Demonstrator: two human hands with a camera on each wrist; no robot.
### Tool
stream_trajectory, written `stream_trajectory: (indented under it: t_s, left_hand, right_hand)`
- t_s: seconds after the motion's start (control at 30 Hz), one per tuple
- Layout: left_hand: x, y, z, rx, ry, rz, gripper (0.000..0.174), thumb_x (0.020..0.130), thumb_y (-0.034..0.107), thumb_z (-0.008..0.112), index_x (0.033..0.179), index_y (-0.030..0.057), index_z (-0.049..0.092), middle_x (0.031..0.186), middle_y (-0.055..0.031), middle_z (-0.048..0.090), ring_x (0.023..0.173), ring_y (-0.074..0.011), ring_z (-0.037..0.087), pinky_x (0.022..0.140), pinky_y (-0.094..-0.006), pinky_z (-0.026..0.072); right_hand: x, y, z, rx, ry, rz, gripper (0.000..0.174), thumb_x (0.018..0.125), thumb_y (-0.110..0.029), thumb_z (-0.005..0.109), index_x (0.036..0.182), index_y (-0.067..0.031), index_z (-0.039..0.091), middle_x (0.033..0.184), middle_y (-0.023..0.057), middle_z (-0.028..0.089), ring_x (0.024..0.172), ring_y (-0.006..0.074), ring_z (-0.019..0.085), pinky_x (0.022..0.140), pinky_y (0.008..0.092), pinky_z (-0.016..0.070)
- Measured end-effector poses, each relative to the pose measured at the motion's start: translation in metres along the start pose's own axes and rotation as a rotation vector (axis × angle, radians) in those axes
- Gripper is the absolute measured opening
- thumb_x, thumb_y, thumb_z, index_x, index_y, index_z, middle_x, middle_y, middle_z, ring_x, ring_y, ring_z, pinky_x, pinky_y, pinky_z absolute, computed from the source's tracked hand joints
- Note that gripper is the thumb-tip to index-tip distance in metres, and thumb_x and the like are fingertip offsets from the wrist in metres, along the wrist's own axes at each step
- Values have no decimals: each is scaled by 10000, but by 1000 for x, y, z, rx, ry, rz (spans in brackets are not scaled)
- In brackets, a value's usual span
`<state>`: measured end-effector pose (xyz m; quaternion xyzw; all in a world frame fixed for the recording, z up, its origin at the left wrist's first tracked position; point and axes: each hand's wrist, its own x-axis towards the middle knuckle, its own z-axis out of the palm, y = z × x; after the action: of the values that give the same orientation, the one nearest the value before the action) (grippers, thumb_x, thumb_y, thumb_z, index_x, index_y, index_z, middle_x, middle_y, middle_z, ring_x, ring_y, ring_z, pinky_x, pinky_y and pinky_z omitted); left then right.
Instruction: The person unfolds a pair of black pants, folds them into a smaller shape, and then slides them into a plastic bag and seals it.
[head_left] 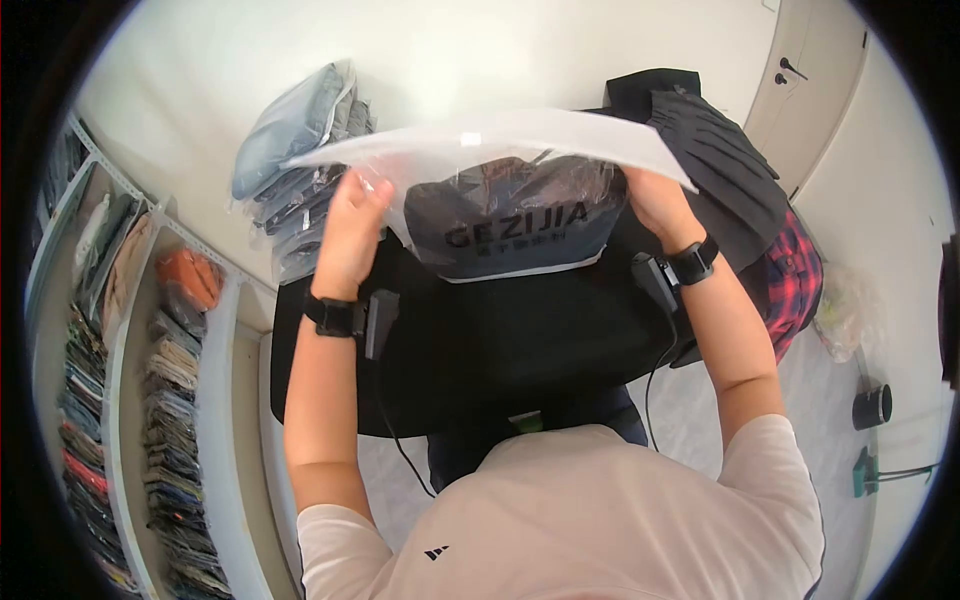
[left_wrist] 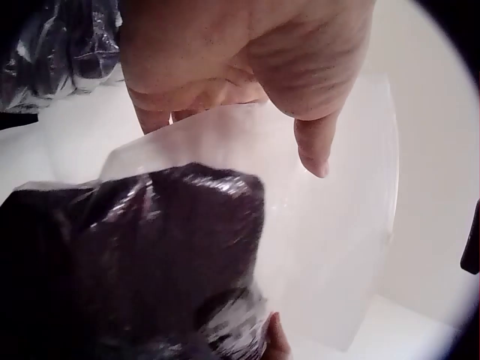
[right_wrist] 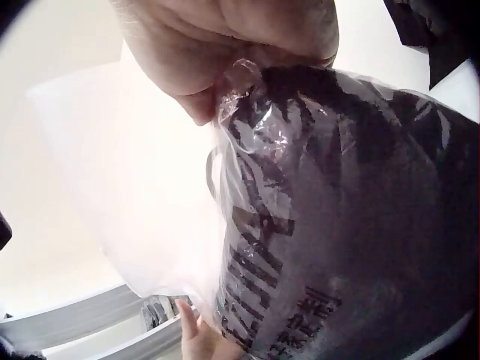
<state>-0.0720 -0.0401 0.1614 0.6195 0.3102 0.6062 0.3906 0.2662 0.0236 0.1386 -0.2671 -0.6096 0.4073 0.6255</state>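
Observation:
A clear plastic garment bag (head_left: pixel 515 235) with dark folded clothing inside and "GEZIJIA" printed on its front is held tilted up over the black table (head_left: pixel 480 340). Its pale, filmy upper part (head_left: pixel 480 135) spreads out wide above the clothing. On the left edge of the film is my left hand (head_left: pixel 352 225), thumb in front and fingers partly hidden behind; the left wrist view shows that thumb (left_wrist: pixel 311 146) fairly straight. My right hand (head_left: pixel 660 208) grips the opposite upper corner, where the plastic bunches under the fingers in the right wrist view.
Bagged clothes (head_left: pixel 300 170) are stacked at the table's back left. Dark pleated garments (head_left: pixel 715 150) and a red plaid cloth (head_left: pixel 795 270) lie on the right. Shelves (head_left: pixel 125 380) full of folded clothes line the left wall. A black bin (head_left: pixel 872 407) stands on the floor at right.

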Motion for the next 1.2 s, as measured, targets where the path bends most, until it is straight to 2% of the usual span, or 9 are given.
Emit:
stream_trajectory:
  t_s: [0.2, 0.43, 0.53, 0.63, 0.73, 0.8, 0.87, 1.13, 1.2]
  left_hand:
    - [4, -25, 5, -116, 85, -56, 385, 928, 182, 569, 1249, -15, 488, 1233, -76, 561, 1140, -171, 505, 989, -309, 364]
    - [83, -2, -5, 362, 262, -37, 292, 939, 167, 532, 1165, -17, 549, 1155, -82, 587, 1024, -161, 538, 870, -298, 422]
    - [82, -14, -26, 432, 251, 294, 297, 943, 165, 533, 1179, -14, 546, 1169, -103, 587, 1054, -188, 552, 917, -310, 425]
    - [24, -12, -36, 94, 109, 14, 282, 934, 117, 522, 1187, -2, 555, 1162, -129, 596, 1083, -193, 556, 965, -333, 432]
    - [-47, -9, -27, 865, -211, 131, 149, 786, 180, 656, 815, 34, 655, 774, -82, 651, 725, -216, 622, 678, -322, 489]
    - [-104, -25, -14, 362, -241, -528, 166, 832, 126, 611, 923, 13, 692, 900, -95, 693, 832, -190, 652, 776, -309, 492]
    - [-144, -45, -1, 413, -541, -300, 225, 871, 126, 586, 1055, 46, 689, 1062, -84, 689, 1060, -204, 620, 1065, -374, 326]
    - [-172, -51, 9, 579, -494, -82, 273, 847, 92, 578, 1107, 34, 643, 1142, -114, 651, 1115, -276, 590, 1000, -412, 384]
    - [-180, -71, -5, 551, -503, -31, 248, 857, 69, 567, 1089, 17, 638, 1133, -128, 647, 1093, -274, 595, 946, -394, 430]
  right_hand:
    - [2, -4, 6, 291, -134, -17, 239, 903, -110, 581, 1085, 45, 599, 982, 53, 646, 873, 99, 574, 778, 258, 471]
    - [92, -1, 2, 206, -213, -13, 254, 927, -174, 553, 1046, 39, 622, 914, 60, 658, 793, 105, 582, 700, 260, 483]
    - [82, -30, 8, -172, -131, -26, 279, 935, -197, 547, 1076, 33, 617, 934, 61, 663, 797, 102, 589, 702, 258, 489]
    - [48, -28, -18, -370, -278, -126, 260, 889, -151, 592, 1076, 26, 627, 938, 74, 677, 825, 114, 611, 739, 272, 497]
    - [-22, 4, -49, -660, -531, -47, 241, 827, -102, 635, 1036, 18, 648, 957, 112, 690, 865, 159, 644, 797, 303, 503]
    - [-86, 23, -55, -439, -480, 130, 217, 868, -145, 554, 964, 10, 671, 1023, 127, 690, 940, 215, 652, 955, 334, 455]
    - [-137, 42, -64, -277, -628, 241, 220, 813, -153, 584, 951, -8, 674, 1042, 136, 685, 951, 252, 653, 1046, 387, 379]
    - [-188, 32, -45, -523, -419, 14, 189, 788, -121, 601, 910, 12, 658, 896, 114, 701, 864, 217, 667, 1044, 390, 385]
    - [-192, 28, -43, -415, -209, 291, 187, 841, -119, 570, 912, 32, 654, 841, 86, 693, 797, 148, 644, 904, 300, 462]
